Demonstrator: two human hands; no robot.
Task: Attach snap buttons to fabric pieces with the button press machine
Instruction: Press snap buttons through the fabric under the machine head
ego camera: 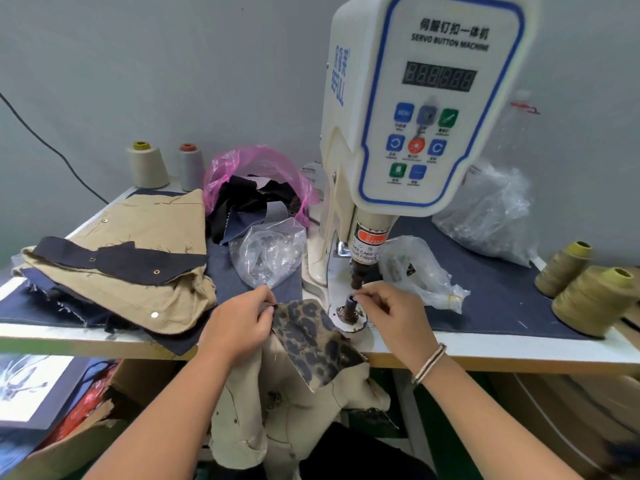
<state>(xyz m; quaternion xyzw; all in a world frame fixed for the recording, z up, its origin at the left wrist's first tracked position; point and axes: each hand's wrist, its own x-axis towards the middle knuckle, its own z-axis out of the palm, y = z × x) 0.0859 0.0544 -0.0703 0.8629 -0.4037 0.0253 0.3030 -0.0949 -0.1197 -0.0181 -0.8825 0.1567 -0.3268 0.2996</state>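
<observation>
Left hand (239,327) is pinching soft leopard-print fabric (308,332) while right hand (391,313) is pinching something tiny at the cylindrical metal die (349,304).

Both forearms bare, no sleeves; thin pale multi-strand bracelet (429,363) on right wrist.

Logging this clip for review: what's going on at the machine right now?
A person is loading the button press machine. The right hand pinches something small at the top of the lower die post. The left hand grips the leopard-print fabric piece beside it. The fabric is not yet under the punch.
</observation>
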